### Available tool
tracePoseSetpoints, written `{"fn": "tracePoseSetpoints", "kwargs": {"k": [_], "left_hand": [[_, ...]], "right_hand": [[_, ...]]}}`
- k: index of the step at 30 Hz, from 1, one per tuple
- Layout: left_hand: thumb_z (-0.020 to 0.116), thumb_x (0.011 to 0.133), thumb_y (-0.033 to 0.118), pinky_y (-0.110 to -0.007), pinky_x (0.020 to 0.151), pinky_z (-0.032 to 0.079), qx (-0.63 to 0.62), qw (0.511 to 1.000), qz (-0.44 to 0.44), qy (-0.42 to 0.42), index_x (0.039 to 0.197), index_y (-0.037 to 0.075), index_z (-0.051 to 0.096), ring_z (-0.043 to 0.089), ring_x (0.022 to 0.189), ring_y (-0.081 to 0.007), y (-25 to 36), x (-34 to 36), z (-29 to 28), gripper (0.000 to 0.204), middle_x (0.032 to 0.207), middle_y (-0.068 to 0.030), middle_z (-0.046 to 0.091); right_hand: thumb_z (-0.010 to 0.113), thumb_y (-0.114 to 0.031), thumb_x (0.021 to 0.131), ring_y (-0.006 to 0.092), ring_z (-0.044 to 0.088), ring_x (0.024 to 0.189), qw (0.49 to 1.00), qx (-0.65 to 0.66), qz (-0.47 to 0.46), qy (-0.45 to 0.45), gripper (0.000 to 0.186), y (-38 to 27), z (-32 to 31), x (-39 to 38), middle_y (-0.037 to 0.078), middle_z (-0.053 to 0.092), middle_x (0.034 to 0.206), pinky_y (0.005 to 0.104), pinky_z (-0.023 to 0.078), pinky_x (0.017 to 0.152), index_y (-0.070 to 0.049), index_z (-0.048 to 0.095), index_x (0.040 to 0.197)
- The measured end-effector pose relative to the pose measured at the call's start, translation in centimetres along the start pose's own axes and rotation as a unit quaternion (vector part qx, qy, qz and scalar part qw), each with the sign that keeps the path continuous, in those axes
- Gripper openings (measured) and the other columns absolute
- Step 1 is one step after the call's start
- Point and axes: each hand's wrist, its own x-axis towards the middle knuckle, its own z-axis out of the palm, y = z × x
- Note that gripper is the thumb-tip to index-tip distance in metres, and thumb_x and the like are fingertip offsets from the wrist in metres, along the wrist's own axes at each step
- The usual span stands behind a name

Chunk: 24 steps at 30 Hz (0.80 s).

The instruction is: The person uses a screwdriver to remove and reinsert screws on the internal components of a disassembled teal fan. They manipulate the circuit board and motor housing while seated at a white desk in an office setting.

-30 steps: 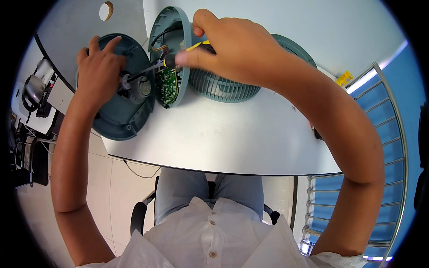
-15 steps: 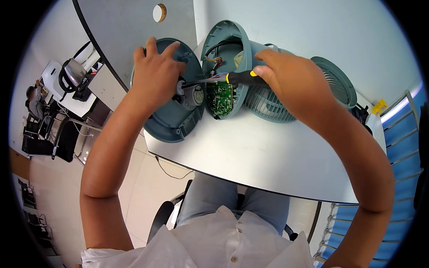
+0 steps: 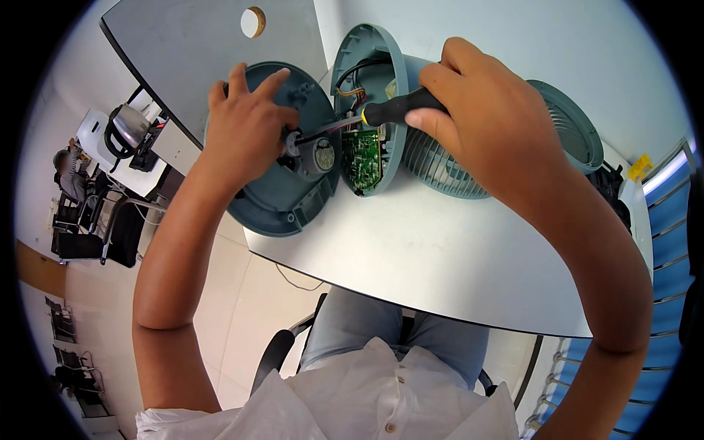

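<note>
My right hand is closed round the black handle of a screwdriver, with a yellow ring at its front end. The screwdriver's shaft slants down and left to a small motor mounted in a round grey-green base. Whether the tip sits in a screw cannot be made out. My left hand lies over the base with its fingers spread, the thumb side close to the motor. Between my hands stands an opened grey-green housing, joined by wires, with a green circuit board inside.
A slatted grille lies under my right hand, and a round fan grille leans farther right. All rest on a white table with a curved front edge. A metal kettle, chairs and another person are at the left.
My right hand has lifted and turned, so the screwdriver now slopes more steeply and the yellow mark on its handle no longer shows. My left hand stays on the base. The whole view has shifted slightly.
</note>
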Motion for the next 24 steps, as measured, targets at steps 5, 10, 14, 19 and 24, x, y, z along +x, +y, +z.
{"fn": "tracePoseSetpoints", "kwargs": {"k": [5, 10, 14, 19, 24], "left_hand": [[0.078, 0.062, 0.012, -0.054, 0.1, 0.031, 0.001, 1.0, 0.013, 0.014, 0.088, 0.027, 0.075, 0.033, 0.13, -0.0418, -0.1, -0.1, 0.1, 0.03, 0.141, -0.0015, 0.047], [0.078, 0.062, 0.012, -0.056, 0.101, 0.03, 0.005, 1.0, 0.014, 0.008, 0.088, 0.027, 0.075, 0.032, 0.131, -0.0417, 0.0, -0.1, 0.1, 0.03, 0.141, -0.0011, 0.046], [0.077, 0.063, 0.012, -0.056, 0.101, 0.029, 0.008, 1.0, 0.014, 0.005, 0.088, 0.027, 0.075, 0.032, 0.131, -0.0418, 0.0, -0.1, 0.0, 0.029, 0.141, -0.0011, 0.046], [0.077, 0.063, 0.012, -0.056, 0.101, 0.029, 0.006, 1.0, 0.014, 0.007, 0.087, 0.027, 0.075, 0.032, 0.131, -0.0419, 0.0, -0.1, 0.0, 0.028, 0.141, -0.0013, 0.047], [0.078, 0.062, 0.012, -0.055, 0.101, 0.029, 0.01, 1.0, 0.008, 0.0, 0.085, 0.026, 0.074, 0.031, 0.132, -0.0411, 0.0, -0.1, 0.0, 0.027, 0.141, -0.0008, 0.046]], "right_hand": [[0.073, -0.019, 0.076, 0.0291, 0.057, 0.074, 0.998, 0.011, 0.032, -0.051, 0.033, -0.6, 0.6, -0.2, 0.011, 0.054, 0.09, 0.0374, 0.046, 0.063, -0.006, 0.053, 0.099], [0.075, -0.01, 0.072, 0.0306, 0.057, 0.073, 0.998, 0.064, 0.006, -0.026, 0.045, -0.1, 0.4, -0.7, 0.012, 0.053, 0.097, 0.038, 0.046, 0.065, -0.007, 0.049, 0.109], [0.071, -0.012, 0.077, 0.0303, 0.057, 0.072, 0.997, 0.077, 0.001, -0.013, 0.035, 0.0, 0.3, -0.5, 0.012, 0.056, 0.091, 0.0396, 0.044, 0.065, -0.006, 0.053, 0.106], [0.062, -0.027, 0.087, 0.028, 0.059, 0.065, 0.99, 0.107, 0.041, -0.084, 0.022, -0.6, -0.1, -0.2, 0.011, 0.058, 0.066, 0.0388, 0.047, 0.057, -0.005, 0.06, 0.09], [0.056, -0.032, 0.091, 0.0304, 0.058, 0.064, 0.969, 0.159, 0.101, -0.158, 0.028, -0.5, -1.1, 0.2, 0.012, 0.057, 0.063, 0.0417, 0.045, 0.059, -0.004, 0.06, 0.086]]}}
